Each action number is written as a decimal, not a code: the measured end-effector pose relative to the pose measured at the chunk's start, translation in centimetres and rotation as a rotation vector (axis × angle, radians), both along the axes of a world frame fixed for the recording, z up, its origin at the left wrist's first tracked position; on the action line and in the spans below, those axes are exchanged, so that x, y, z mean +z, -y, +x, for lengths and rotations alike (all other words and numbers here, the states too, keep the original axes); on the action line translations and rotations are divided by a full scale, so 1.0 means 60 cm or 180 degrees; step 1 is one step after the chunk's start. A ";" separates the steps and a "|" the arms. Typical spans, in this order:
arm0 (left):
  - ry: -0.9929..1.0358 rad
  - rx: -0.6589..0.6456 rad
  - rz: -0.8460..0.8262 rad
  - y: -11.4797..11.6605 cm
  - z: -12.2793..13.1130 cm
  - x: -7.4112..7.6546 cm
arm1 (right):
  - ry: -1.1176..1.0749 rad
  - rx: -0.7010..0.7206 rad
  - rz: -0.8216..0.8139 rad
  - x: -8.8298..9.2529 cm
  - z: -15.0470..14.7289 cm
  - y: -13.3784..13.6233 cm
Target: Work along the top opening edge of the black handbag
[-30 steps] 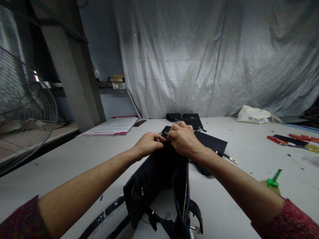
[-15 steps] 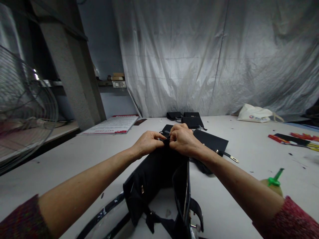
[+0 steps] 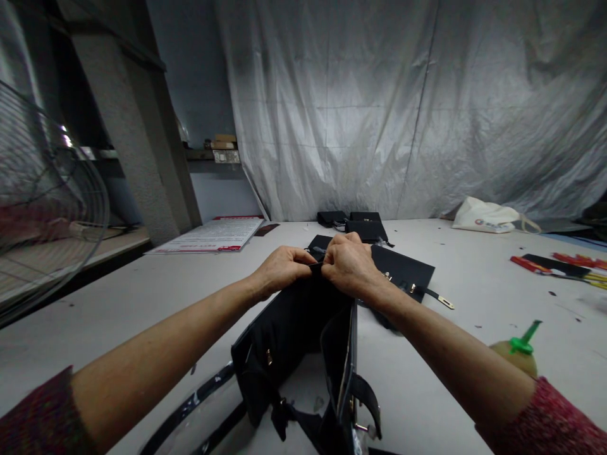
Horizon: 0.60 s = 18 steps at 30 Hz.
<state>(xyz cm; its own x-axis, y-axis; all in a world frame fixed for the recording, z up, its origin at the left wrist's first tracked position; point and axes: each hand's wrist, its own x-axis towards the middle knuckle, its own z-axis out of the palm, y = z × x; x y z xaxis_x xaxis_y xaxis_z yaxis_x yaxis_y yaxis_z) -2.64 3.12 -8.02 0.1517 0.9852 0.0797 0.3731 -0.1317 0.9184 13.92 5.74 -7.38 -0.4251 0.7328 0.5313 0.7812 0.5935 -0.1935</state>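
A black handbag [image 3: 275, 335] stands in front of me on the pale table, its near side spread apart so that the tabletop shows between its panels. At its far edge, my left hand [image 3: 284, 270] pinches the black material between thumb and fingers. My right hand [image 3: 348, 262] is closed on the same edge, right beside the left one. What lies under the fingertips is hidden. A black strap [image 3: 190, 404] trails from the bag's left side, partly in clear wrapping. Behind my right hand lies another black bag piece [image 3: 403, 265] with a gold-tipped strap [image 3: 439, 298].
Several black bag pieces [image 3: 365, 229] lie at the back. A printed board [image 3: 208, 236] rests at the back left, near a wire fan [image 3: 90, 196]. To the right are a green-nozzled bottle [image 3: 519, 354], a cream cloth bag [image 3: 484, 216] and red-and-black items [image 3: 559, 265].
The handbag's near part has shifted slightly left. My hands stay at its far edge, with the right hand turned a little; both still grip it.
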 end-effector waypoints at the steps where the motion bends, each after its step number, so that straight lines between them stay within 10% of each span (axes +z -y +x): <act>1: -0.0051 -0.0009 0.0046 -0.002 0.002 0.001 | 0.0019 0.0010 0.0012 0.000 -0.001 0.000; 8: -0.0709 0.0153 0.0499 -0.018 0.008 0.010 | -0.0138 0.0255 -0.0342 0.016 0.009 0.010; 18: -0.1482 0.1942 0.0702 -0.010 -0.110 0.002 | -0.1122 0.0332 -0.0506 0.020 0.075 0.013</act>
<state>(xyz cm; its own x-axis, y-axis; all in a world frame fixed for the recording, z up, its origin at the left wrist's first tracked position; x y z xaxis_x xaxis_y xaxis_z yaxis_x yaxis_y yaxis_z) -9.23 3.72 -7.87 -0.3436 0.8740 0.3436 0.7768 0.0589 0.6270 18.43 4.94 -6.21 -0.3136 0.7801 0.5413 0.5877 0.6072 -0.5347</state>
